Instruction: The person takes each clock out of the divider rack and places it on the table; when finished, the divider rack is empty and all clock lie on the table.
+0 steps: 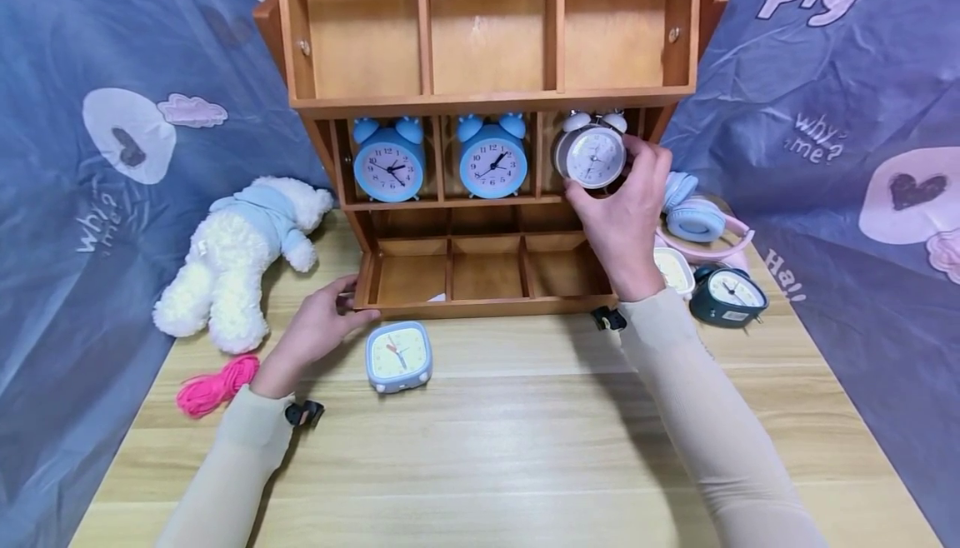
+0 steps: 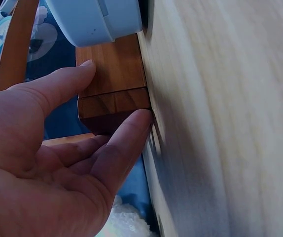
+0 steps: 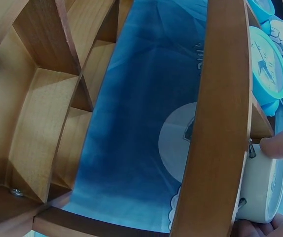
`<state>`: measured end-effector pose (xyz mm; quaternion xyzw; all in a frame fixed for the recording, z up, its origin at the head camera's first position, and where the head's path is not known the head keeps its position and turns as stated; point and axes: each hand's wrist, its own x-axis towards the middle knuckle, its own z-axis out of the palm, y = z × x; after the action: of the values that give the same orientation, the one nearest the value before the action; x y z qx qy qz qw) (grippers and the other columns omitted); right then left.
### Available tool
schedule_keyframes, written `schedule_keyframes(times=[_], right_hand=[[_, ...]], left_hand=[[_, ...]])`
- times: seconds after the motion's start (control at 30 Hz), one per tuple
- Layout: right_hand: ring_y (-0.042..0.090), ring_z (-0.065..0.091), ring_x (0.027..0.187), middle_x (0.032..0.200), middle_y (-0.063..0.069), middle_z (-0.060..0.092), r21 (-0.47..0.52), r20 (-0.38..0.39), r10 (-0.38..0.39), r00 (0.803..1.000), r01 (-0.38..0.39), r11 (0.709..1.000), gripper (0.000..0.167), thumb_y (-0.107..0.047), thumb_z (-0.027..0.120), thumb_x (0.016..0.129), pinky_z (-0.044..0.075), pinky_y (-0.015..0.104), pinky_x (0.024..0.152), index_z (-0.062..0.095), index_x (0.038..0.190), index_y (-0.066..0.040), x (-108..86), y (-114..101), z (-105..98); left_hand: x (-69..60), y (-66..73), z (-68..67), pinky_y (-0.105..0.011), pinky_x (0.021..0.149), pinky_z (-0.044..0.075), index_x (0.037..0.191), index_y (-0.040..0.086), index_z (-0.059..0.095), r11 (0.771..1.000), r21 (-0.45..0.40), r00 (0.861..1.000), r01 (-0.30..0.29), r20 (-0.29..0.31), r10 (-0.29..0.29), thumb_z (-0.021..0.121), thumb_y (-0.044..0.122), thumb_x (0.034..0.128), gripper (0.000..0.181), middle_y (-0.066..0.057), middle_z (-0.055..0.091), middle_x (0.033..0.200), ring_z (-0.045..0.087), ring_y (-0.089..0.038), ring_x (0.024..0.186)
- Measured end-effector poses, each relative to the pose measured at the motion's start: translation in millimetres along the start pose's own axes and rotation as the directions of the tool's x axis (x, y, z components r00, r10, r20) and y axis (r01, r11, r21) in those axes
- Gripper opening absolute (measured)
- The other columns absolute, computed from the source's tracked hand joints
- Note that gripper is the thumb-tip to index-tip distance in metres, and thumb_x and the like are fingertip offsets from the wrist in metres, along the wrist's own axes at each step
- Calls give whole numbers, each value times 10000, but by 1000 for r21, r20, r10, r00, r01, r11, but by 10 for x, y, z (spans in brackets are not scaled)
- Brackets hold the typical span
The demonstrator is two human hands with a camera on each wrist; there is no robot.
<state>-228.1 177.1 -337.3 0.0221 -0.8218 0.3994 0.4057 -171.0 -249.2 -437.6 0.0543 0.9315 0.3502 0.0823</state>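
In the head view my right hand (image 1: 630,206) holds a white twin-bell alarm clock (image 1: 596,156) at the right compartment of the middle tier of a wooden shelf (image 1: 487,103). The right wrist view shows the thumb (image 3: 282,148) on one side of the clock (image 3: 262,185) and fingers on the other, its metal feet at the shelf ledge. My left hand (image 1: 318,323) grips the shelf's lower left corner (image 2: 113,101), thumb on the front face and fingers around the end. Two blue twin-bell alarm clocks, one left (image 1: 389,166) and one central (image 1: 492,163), stand in the same tier.
A blue square clock (image 1: 399,356) lies before the shelf. Left are a white plush toy (image 1: 243,252) and pink cord (image 1: 217,386). Right are headphones (image 1: 697,219), a white clock (image 1: 675,271) partly behind my wrist, and a dark green clock (image 1: 727,294). Printed cloth (image 1: 832,98) hangs behind.
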Motion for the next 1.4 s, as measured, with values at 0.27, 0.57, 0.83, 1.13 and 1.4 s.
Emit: schedule_keyframes(times=[0.27, 0.57, 0.83, 1.13, 1.4], right_hand=[[396, 518, 1333, 1368, 282, 528, 4, -1, 10, 1000, -10, 1000, 718, -197, 880, 819, 454, 394, 1167, 586, 1430, 38, 4, -7, -4], [392, 517, 1348, 1375, 282, 526, -1, 4, 9, 1000, -9, 1000, 724, -207, 893, 818, 447, 390, 1187, 583, 1423, 40, -9, -22, -38], [366, 530, 1364, 1386, 265, 536, -1, -8, 13, 1000, -13, 1000, 732, -217, 920, 806, 448, 377, 1183, 597, 1414, 30, 1, -58, -74], [350, 536, 1368, 1393, 260, 544, 1, -9, 15, 1000, -15, 1000, 737, -218, 936, 798, 454, 377, 1181, 606, 1408, 30, -15, -84, -135], [337, 534, 1369, 1402, 254, 553, 11, -3, 7, 1000, -7, 1000, 730, -225, 938, 797, 453, 383, 1164, 611, 1399, 27, -16, -123, -169]], left_hand=[[13, -16, 13, -615, 1104, 565, 1675, -30, 439, 1000, 9, 1000, -6, -11, 6, 815, 328, 1046, 815, -309, 712, 1429, 698, -455, 1302], [17, -22, 22, -614, 1106, 567, 1678, -21, 441, 1000, 10, 1000, -3, -13, 3, 819, 346, 1045, 824, -305, 711, 1438, 697, -450, 1308], [18, -8, 15, -610, 1105, 568, 1686, -20, 429, 1000, 9, 1000, 2, -12, -2, 817, 344, 1045, 833, -306, 699, 1453, 689, -450, 1315], [14, 4, 8, -603, 1093, 573, 1685, -28, 427, 1000, 9, 1000, 0, -9, 0, 817, 338, 1046, 834, -303, 701, 1444, 692, -443, 1297], [11, -1, 12, -599, 1085, 577, 1680, -27, 436, 1000, 8, 1000, -3, -12, 3, 818, 334, 1046, 824, -303, 707, 1436, 695, -440, 1293]])
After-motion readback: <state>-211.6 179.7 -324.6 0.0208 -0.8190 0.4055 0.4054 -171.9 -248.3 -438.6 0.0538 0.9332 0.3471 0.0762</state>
